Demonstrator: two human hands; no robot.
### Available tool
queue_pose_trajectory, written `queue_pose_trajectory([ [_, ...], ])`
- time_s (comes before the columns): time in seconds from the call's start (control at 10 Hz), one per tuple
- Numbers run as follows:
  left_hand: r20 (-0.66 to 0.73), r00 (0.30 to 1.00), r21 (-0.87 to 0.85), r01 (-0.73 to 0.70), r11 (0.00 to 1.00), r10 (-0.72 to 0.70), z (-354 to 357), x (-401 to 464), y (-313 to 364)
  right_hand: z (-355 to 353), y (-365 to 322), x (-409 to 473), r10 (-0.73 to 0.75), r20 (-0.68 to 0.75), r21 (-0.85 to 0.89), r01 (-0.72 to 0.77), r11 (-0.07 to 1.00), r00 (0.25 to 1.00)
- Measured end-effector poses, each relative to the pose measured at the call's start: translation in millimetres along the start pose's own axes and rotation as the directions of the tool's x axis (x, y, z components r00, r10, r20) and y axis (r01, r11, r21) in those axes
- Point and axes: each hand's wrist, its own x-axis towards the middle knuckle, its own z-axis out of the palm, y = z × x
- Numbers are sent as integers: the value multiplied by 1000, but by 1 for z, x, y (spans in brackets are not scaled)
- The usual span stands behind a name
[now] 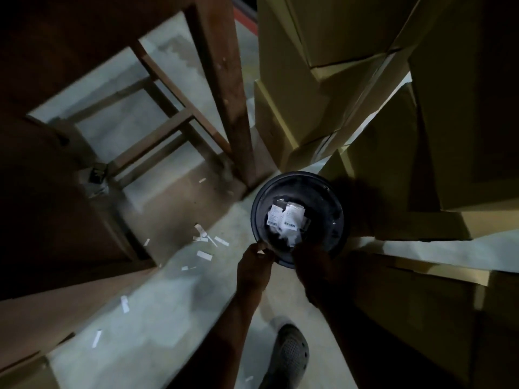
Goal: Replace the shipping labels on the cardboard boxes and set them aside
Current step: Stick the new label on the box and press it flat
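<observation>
Bin [335,192], round and dark, stands on the concrete floor [157,313]; it serves as landmark. Inside it lie peeled white labels [286,219] with barcodes, crumpled together on a dark liner. Left hand [254,266] at the bin's near-left rim, fingers [259,248] curled and pinching a small pale scrap of paper [262,250] right at the rim edge. Right hand [313,265] over the bin's near rim, dark and in shadow; cannot tell whether its fingers are wide, narrow or holding anything. Both forearms reach to the bin from the near side. Cardboard boxes [303,88] stacked in tall columns just behind the bin and to its right, one stack's base touching or nearly touching the bin's far rim. More boxes to the bin's right, near side, flaps partly visible. Wooden frame [224,88] with legs and crossbars stands left of and behind the bin, one post coming down just beside its far-left rim. Paper strips [203,255] scattered over the floor left of the bin, some near, others farther toward the near-left. Grey perforated clog [290,357] on the floor on the near side of the bin, between the forearms. Scene dim and somewhat blurred.
</observation>
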Motion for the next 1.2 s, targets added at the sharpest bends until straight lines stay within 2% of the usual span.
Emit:
queue_pose_trajectory([
  [0.1,-29,1000,6,-11,1000,11,-25,-19,-15,11,-23,-42,-93,21,-128,95,987,995],
  [0.2,-75,996,34,-52,998,54,-57,-45,-30,31,-40,-82,-130,11,-110,131,985,991],
  [0.4,-194,978,42,-74,996,80,-152,-122,-86,95,-61,-189,-196,122,-215,219,952,973],
  [0.6,-386,922,-147,-48,988,-12,-268,-220,-205,196,-61,-333,-277,214,-244,326,913,937],
  [0.8,-556,819,-285,-28,958,-142,-384,-318,-345,325,-51,-486,-372,382,-269,487,831,846],
  [1.0,-628,739,-393,-30,919,-245,-462,-376,-444,426,-50,-584,-392,486,-294,568,769,781],
  [1.2,-634,695,-492,-24,870,-339,-507,-391,-503,493,-57,-617,-412,548,-375,655,656,727],
])
